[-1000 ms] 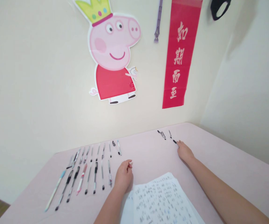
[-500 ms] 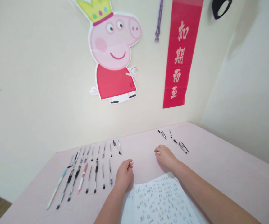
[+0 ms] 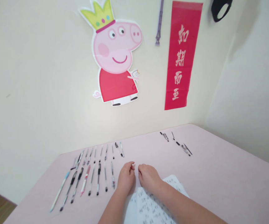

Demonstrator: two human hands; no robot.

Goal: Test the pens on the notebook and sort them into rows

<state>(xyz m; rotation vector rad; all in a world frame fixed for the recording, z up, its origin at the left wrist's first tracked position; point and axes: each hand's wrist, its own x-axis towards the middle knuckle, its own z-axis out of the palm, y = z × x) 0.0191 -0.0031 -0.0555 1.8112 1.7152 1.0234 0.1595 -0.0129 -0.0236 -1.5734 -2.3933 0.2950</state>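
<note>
My left hand (image 3: 126, 178) hovers or rests at the left edge of the notebook (image 3: 153, 205), its fingers curled together. My right hand (image 3: 149, 176) is just beside it, fingers closed and pointing left, with a narrow gap between the two hands. Whatever either hand may hold is hidden or too small to make out. Under my right forearm lies the notebook, its white pages covered in handwriting. Nearest to my left hand is a clear pen (image 3: 112, 175) in the front row of pens. A pink pen (image 3: 85, 180) lies in that same row.
A pale blue and cream pen (image 3: 59, 192) ends the front row at left. Behind it runs a second row with a black pen (image 3: 119, 149). Several dark pens or pen parts (image 3: 183, 148) lie at the back right of the pink tabletop (image 3: 218, 174). The wall (image 3: 43, 77) stands behind.
My right hand has moved left and nearer to me, from beyond the notebook to beside my left hand. The left hand has hardly moved. The view has tilted up slightly.
</note>
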